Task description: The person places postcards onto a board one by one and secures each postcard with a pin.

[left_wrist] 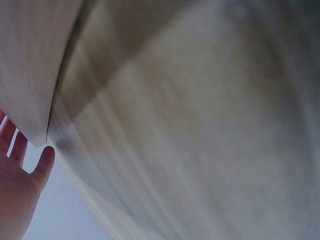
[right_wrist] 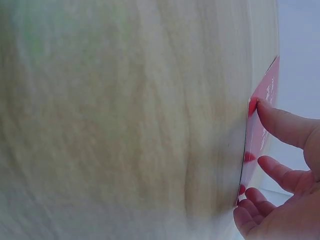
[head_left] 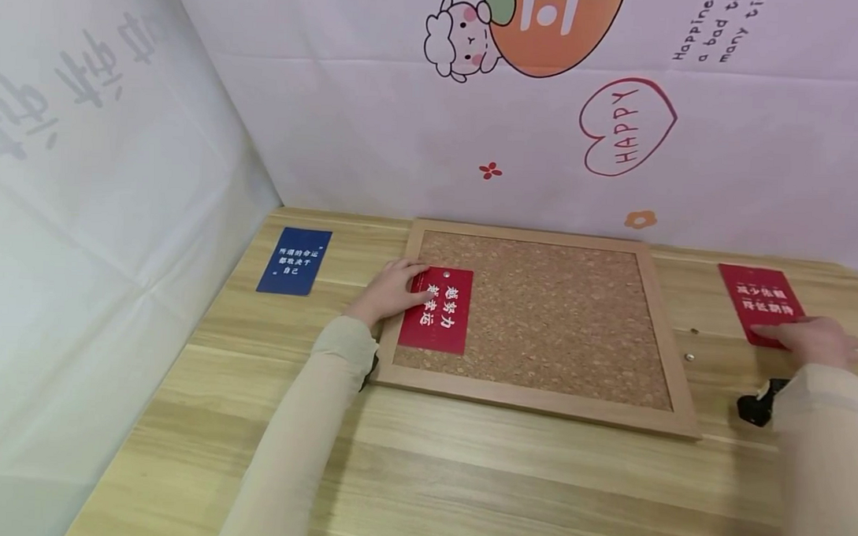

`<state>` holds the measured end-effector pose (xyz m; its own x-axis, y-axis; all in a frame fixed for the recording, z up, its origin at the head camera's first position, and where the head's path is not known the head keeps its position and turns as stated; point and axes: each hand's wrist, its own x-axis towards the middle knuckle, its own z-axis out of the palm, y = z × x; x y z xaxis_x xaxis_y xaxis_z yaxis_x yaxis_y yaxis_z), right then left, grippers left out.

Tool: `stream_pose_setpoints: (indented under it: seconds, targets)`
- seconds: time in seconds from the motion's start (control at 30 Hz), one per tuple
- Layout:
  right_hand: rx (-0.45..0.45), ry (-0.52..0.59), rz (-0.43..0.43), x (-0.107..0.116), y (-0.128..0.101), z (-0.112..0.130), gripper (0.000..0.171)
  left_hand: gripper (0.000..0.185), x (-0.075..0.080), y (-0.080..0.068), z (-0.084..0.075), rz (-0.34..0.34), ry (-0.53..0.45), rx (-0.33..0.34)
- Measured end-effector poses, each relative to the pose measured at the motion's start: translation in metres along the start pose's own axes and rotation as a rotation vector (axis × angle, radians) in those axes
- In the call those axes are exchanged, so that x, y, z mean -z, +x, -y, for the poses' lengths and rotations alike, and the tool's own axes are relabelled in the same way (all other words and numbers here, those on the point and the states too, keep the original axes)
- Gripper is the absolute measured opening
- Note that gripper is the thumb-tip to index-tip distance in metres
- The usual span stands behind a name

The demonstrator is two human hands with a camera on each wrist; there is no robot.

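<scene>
Steadying a red card (head_left: 436, 309) at the corkboard's (head_left: 541, 319) nine o'clock, the left hand (head_left: 391, 292) lay spread; the right hand (head_left: 813, 338) pressed flat fingers on another red card (head_left: 757, 299) on the worktop (head_left: 464, 474).

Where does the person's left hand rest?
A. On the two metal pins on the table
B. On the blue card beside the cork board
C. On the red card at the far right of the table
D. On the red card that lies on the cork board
D: in the head view the left hand lies with straight fingers on the left edge of the red card on the cork board.
</scene>
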<state>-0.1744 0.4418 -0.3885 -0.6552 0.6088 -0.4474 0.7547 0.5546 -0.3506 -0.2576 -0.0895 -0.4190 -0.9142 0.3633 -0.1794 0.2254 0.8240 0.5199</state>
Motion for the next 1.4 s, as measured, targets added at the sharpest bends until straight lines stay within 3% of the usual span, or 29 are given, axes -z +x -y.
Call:
stream_pose_setpoints:
  seconds: [0.77, 1.0, 1.13, 1.4]
  targets:
    - [0.041, 0.041, -0.033, 0.0, 0.014, -0.015, 0.079, 0.063, 0.002, -0.002, -0.002, -0.001, 0.019, -0.009]
    - [0.084, 0.106, -0.022, 0.001, 0.017, -0.02, 0.082, 0.063, 0.002, -0.002, -0.002, 0.001, 0.013, -0.005]
    - [0.097, 0.14, -0.038, 0.001, 0.015, -0.022, 0.076, 0.063, 0.001, -0.003, -0.002, 0.0, 0.011, -0.008]
    - [0.034, 0.261, -0.13, -0.005, 0.084, -0.054, 0.038, 0.062, 0.002, -0.004, -0.003, 0.0, 0.014, -0.007]
